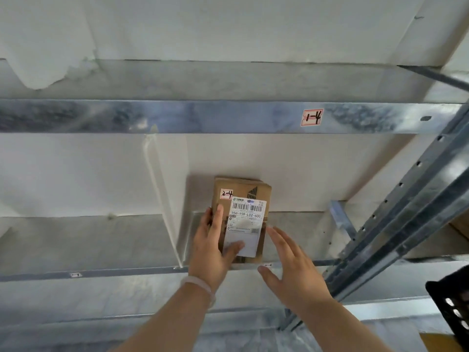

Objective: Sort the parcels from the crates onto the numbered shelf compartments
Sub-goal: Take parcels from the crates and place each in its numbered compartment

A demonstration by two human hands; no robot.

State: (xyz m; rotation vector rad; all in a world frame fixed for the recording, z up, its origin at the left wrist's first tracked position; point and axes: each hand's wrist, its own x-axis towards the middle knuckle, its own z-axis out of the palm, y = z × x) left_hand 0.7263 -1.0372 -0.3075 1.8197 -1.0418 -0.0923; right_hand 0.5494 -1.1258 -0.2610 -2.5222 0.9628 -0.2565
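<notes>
On shelf [299, 237], parcel [241, 214] long axis front-to-back.

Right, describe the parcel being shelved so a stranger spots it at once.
Find the shelf beam tagged 1-4. Below it, right of the white divider, the left hand holds a brown cardboard parcel. Only it bears a handwritten 2-4 sticker and barcode label.

Both forearms are stretched forward. The parcel [243, 192] is pinched by the left hand [212, 250], thumb across its face; the right hand [294, 273] is held flat, fingers [279, 240] straight.
</notes>
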